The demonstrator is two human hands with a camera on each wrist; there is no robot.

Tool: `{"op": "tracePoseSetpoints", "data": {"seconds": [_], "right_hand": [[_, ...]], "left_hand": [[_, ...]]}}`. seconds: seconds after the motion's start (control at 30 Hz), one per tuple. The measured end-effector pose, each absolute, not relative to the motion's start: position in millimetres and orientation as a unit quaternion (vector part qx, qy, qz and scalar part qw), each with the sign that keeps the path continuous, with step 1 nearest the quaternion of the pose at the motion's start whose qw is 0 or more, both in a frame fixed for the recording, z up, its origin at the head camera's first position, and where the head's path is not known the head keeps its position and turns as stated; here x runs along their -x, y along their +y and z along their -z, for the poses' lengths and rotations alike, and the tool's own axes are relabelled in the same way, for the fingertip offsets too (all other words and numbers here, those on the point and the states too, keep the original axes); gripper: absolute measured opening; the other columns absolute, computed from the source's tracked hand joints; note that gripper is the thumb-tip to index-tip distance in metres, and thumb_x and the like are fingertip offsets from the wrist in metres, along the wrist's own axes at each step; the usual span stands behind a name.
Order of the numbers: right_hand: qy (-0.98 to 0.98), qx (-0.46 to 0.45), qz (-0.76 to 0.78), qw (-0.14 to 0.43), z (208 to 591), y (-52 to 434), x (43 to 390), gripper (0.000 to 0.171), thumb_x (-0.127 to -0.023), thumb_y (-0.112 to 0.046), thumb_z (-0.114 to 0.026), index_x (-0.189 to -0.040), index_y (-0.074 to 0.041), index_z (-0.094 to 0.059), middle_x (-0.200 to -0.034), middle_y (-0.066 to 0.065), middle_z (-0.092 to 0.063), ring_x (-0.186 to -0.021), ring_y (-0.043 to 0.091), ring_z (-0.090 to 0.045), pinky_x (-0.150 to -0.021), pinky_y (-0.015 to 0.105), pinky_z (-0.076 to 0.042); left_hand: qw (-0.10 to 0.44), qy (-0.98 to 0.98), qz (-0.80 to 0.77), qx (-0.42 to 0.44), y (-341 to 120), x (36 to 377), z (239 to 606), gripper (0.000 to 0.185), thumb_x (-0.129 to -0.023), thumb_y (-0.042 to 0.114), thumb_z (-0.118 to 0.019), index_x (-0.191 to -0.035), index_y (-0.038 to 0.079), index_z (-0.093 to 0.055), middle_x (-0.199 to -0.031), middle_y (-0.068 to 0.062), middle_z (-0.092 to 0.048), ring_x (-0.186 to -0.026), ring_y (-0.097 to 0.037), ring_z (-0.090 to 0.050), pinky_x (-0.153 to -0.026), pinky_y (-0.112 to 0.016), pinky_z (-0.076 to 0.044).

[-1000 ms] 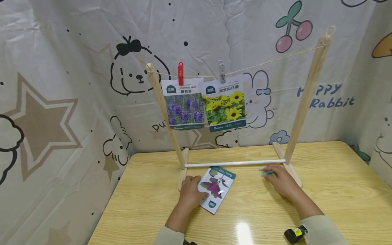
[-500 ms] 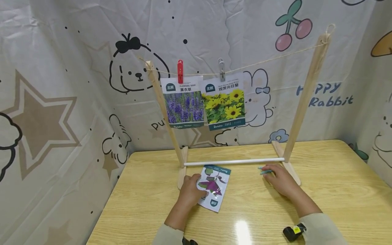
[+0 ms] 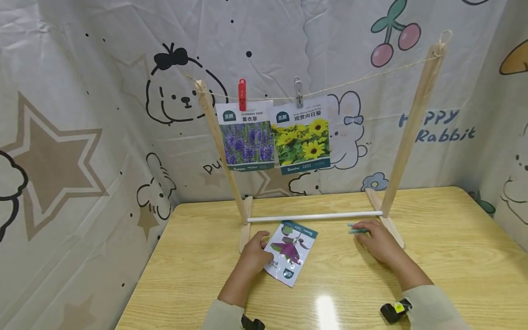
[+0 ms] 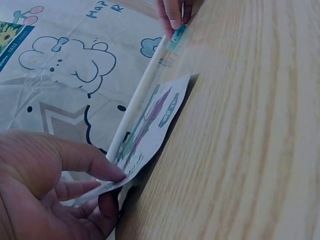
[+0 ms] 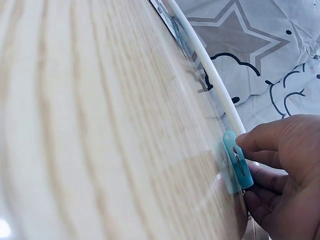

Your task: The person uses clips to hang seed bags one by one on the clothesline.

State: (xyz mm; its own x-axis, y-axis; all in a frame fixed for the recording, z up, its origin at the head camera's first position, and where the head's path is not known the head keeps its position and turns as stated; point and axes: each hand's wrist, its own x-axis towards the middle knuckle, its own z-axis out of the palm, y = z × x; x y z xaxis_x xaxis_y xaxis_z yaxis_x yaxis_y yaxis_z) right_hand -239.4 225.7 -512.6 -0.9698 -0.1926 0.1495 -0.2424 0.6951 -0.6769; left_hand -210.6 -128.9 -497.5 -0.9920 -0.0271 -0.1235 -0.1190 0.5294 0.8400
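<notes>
A cartoon-print sheet [image 3: 103, 137] is hanging behind a wooden table [image 3: 453, 256], and a wooden rack [image 3: 412, 123] is standing at the table's far edge, at 12 o'clock from the person. A string [image 3: 371, 78] is running between its posts, and a red peg [image 3: 242, 94] and a grey peg [image 3: 298, 94] are holding a lavender packet [image 3: 247, 137] and a sunflower packet [image 3: 304, 140] on it. A white rod [image 3: 315, 217] is lying across the rack's feet.

The left hand [image 3: 253, 256] is pinching the near edge of a third seed packet [image 3: 290, 252] between thumb and fingers, and the left-wrist view shows that edge peeling up off the table. The packet is lying just in front of the rod, at 11 o'clock from the person. The right hand [image 3: 377, 240], at 1 o'clock, is gripping a teal peg [image 5: 235, 162] between thumb and fingertips, the peg resting on the table beside the rod.

The pickup appears to be the step in hand. The next move probably calls for lifting the packet to the string right of the sunflower packet and squeezing the peg open over both.

The packet's small print is too fine to read. The peg is mostly covered by fingers in the head view, and a black object [image 3: 393, 311] on the right wrist is partly cut off.
</notes>
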Motion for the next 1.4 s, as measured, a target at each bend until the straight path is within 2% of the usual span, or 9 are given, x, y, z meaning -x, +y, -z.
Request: {"op": "tracePoseSetpoints", "data": {"seconds": [0.2,0.4,0.57,0.87,1.0,1.23,1.4], "right_hand": [[-0.92,-0.117,-0.372,0.034,512,227,240,0.023,-0.096,-0.008,-0.064,-0.116,0.001,-0.07,-0.128,0.026,-0.058,-0.123,0.047,-0.052,-0.103,0.063,-0.042],[-0.919,-0.117,-0.376,0.034,512,226,240,0.019,-0.095,-0.007,-0.066,-0.112,0.0,-0.072,-0.126,0.025,-0.06,-0.122,0.045,-0.054,-0.103,0.061,-0.042],[-0.92,-0.11,-0.376,0.032,511,225,240,0.017,-0.093,-0.007,-0.067,-0.109,-0.001,-0.073,-0.124,0.025,-0.061,-0.119,0.045,-0.055,-0.101,0.06,-0.043],[-0.921,-0.101,-0.374,0.03,512,226,240,0.016,-0.093,-0.006,-0.068,-0.107,-0.001,-0.073,-0.121,0.024,-0.062,-0.118,0.045,-0.056,-0.101,0.06,-0.044],[-0.923,-0.096,-0.371,0.027,512,226,240,0.016,-0.093,-0.007,-0.067,-0.107,-0.002,-0.073,-0.12,0.024,-0.062,-0.117,0.045,-0.056,-0.101,0.06,-0.044],[-0.925,-0.094,-0.366,0.034,512,226,241,0.013,-0.093,-0.005,-0.067,-0.104,-0.002,-0.073,-0.116,0.022,-0.063,-0.113,0.042,-0.058,-0.098,0.058,-0.046],[-0.926,-0.086,-0.367,0.032,512,226,240,0.012,-0.093,-0.007,-0.066,-0.103,-0.004,-0.073,-0.116,0.021,-0.063,-0.112,0.041,-0.059,-0.098,0.057,-0.046]], "left_hand": [[0.073,0.838,-0.538,0.052,-128,212,497,0.053,-0.072,-0.011,-0.065,-0.124,0.002,-0.06,-0.096,-0.014,-0.063,-0.08,-0.02,-0.06,-0.066,-0.026,-0.051],[0.074,0.832,-0.546,0.058,-129,211,493,0.037,-0.076,-0.01,-0.066,-0.112,-0.001,-0.062,-0.092,-0.011,-0.059,-0.079,-0.019,-0.057,-0.066,-0.025,-0.05],[0.074,0.823,-0.561,0.049,-130,211,491,0.031,-0.078,-0.008,-0.065,-0.109,-0.005,-0.063,-0.09,-0.009,-0.06,-0.079,-0.017,-0.057,-0.067,-0.025,-0.05],[0.072,0.789,-0.608,0.045,-130,210,487,0.044,-0.079,-0.009,-0.062,-0.122,-0.004,-0.06,-0.103,-0.02,-0.067,-0.08,-0.017,-0.062,-0.069,-0.025,-0.052],[0.079,0.774,-0.627,0.047,-130,210,487,0.05,-0.08,-0.009,-0.061,-0.129,-0.001,-0.058,-0.109,-0.019,-0.067,-0.083,-0.019,-0.064,-0.071,-0.025,-0.052],[0.08,0.763,-0.641,0.043,-131,212,488,0.063,-0.075,-0.012,-0.06,-0.136,0.001,-0.054,-0.117,-0.02,-0.065,-0.086,-0.019,-0.063,-0.069,-0.024,-0.049],[0.072,0.765,-0.638,0.038,-132,213,489,0.056,-0.077,-0.011,-0.063,-0.132,-0.001,-0.056,-0.111,-0.016,-0.065,-0.088,-0.017,-0.062,-0.074,-0.024,-0.049]]}}
